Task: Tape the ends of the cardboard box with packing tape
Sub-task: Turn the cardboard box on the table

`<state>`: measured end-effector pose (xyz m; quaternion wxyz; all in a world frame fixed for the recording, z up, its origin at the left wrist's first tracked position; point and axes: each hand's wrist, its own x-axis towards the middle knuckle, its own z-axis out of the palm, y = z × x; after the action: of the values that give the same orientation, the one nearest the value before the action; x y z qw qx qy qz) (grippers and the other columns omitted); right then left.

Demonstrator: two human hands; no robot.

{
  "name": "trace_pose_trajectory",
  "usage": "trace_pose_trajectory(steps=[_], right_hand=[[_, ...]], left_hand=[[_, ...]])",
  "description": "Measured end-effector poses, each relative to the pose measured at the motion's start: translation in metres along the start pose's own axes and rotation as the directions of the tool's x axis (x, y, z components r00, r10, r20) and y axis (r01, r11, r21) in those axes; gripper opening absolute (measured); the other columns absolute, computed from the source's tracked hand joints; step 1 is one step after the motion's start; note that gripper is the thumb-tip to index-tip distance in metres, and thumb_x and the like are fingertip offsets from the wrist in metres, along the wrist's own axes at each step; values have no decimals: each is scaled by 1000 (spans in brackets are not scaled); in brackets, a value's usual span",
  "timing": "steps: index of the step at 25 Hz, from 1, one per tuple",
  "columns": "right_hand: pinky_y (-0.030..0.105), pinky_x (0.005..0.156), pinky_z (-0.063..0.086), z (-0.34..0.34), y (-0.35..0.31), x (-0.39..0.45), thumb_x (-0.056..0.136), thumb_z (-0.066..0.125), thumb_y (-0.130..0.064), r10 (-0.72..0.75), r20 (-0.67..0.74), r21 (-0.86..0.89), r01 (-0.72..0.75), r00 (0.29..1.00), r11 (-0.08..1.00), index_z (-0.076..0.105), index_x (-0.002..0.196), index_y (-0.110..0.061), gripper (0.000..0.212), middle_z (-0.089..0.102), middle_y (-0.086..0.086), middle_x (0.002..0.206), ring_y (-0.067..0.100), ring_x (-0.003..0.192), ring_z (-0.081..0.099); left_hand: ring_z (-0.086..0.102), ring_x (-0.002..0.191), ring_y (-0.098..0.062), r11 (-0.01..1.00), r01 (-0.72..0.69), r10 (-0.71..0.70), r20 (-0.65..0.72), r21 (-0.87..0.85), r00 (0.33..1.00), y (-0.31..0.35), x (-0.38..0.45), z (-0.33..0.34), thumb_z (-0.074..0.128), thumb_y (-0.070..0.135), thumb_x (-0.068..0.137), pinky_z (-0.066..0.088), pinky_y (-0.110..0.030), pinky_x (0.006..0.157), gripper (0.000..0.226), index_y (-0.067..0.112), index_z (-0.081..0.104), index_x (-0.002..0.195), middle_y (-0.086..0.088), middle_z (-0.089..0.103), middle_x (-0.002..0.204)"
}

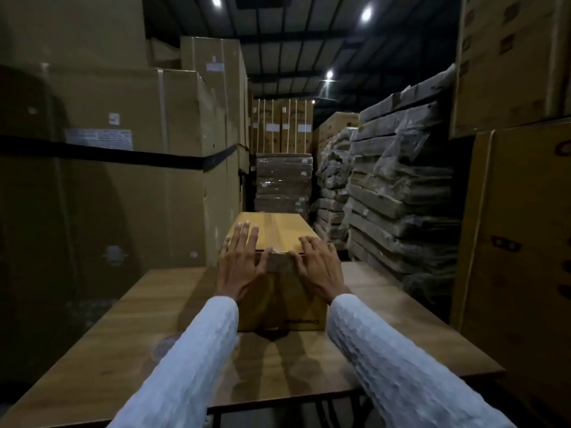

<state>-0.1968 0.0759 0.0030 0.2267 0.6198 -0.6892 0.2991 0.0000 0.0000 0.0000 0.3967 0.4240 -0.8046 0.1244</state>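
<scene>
- The cardboard box [279, 239] lies lengthwise mid-table [108, 341], reaching its far edge.
- Left hand [244, 264] – fingers spread, flat over the box's near top edge.
- Right hand [318, 267] likewise, pressing shiny tape [279, 261] – gripping nothing.

Little can be read here; the long tan cardboard box [282, 299] on the brown wooden worktop [102, 341] carries one dark printed word low on its near end face, well below the fingers [247, 239] spread over its top edge, but the word stands upside down and too blurred to spell out; white paper labels [99, 139] stuck on the large brown cartons stacked far to the left of the fingers show only grey smudged lines; small white labels [273, 127] on the strapped upright cartons beyond the fingers are likewise too small to read.
</scene>
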Motion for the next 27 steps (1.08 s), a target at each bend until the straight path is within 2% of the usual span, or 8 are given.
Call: trace_pose_trajectory(steps=[4, 7, 12, 13, 16, 20, 24, 27], right_hand=[[52, 110, 32, 17, 4, -15, 104, 32, -57, -81, -62, -104, 75, 995, 992, 52, 142, -17, 58, 57, 5, 141, 25, 130, 51], [52, 105, 39, 18, 4, -21, 105, 35, -54, -72, -70, -56, 68, 995, 996, 50, 139, -16, 53, 55, 7, 141, 27, 130, 48], [49, 105, 41, 8, 5, -21, 102, 39, -59, -73, -10, 3, 73, 997, 997, 51, 138, -21, 53, 53, 6, 138, 27, 130, 43], [48, 103, 42, 7, 10, -18, 100, 40, -64, -81, -10, -3, 81, 997, 997, 52, 137, -23, 56, 53, 5, 137, 28, 129, 43], [41, 97, 45, -2, 25, -7, 91, 49, -73, -81, 40, 44, 79, 996, 996, 56, 134, -27, 63, 55, 4, 132, 24, 125, 47], [39, 99, 39, -13, 31, 4, 87, 67, -62, -96, 156, 173, 68, 983, 983, 58, 137, -25, 63, 55, 6, 130, 25, 124, 46], [37, 94, 42, -8, 29, 1, 82, 72, -64, -110, 103, 175, 91, 989, 980, 62, 133, -23, 66, 56, 6, 121, 25, 114, 45], [41, 90, 47, -7, 24, -3, 78, 74, -65, -80, 51, 186, 69, 995, 980, 65, 130, -22, 68, 55, 5, 114, 23, 109, 43]], left_hand=[[30, 153, -31, 998, -28, 29, -11, 60, 1000, -8, -21, 13, 28, 62, 99, 23, -53, 123, 75, 13, 45, 152, -14, 36, 163], [30, 152, -31, 999, -17, 16, 16, 43, 1000, -7, -19, 6, 28, 63, 98, 20, -52, 123, 72, 15, 53, 145, -12, 38, 162], [31, 149, -27, 999, 41, -41, 7, 14, 999, -8, -23, 5, 35, 64, 98, -5, -62, 120, 60, 24, 57, 137, -2, 52, 149], [32, 146, -27, 999, 50, -50, 7, -18, 999, -10, -22, 6, 36, 65, 98, -5, -63, 119, 58, 26, 57, 136, -1, 53, 146], [38, 138, -26, 993, 26, -21, 46, -113, 999, -21, -18, 5, 37, 66, 96, 16, -61, 117, 61, 26, 55, 138, -4, 52, 141], [36, 138, -25, 982, 6, 12, 95, -190, 995, -34, -15, 1, 40, 68, 95, 23, -59, 116, 60, 29, 52, 140, -3, 49, 141], [35, 137, -25, 960, -11, 66, 189, -278, 980, -44, -13, -5, 51, 73, 88, 28, -57, 115, 68, 30, 51, 140, -1, 46, 142], [35, 138, -25, 946, 1, 84, 250, -325, 964, -53, -6, -7, 62, 68, 86, 30, -57, 115, 64, 33, 50, 139, 0, 43, 145]])
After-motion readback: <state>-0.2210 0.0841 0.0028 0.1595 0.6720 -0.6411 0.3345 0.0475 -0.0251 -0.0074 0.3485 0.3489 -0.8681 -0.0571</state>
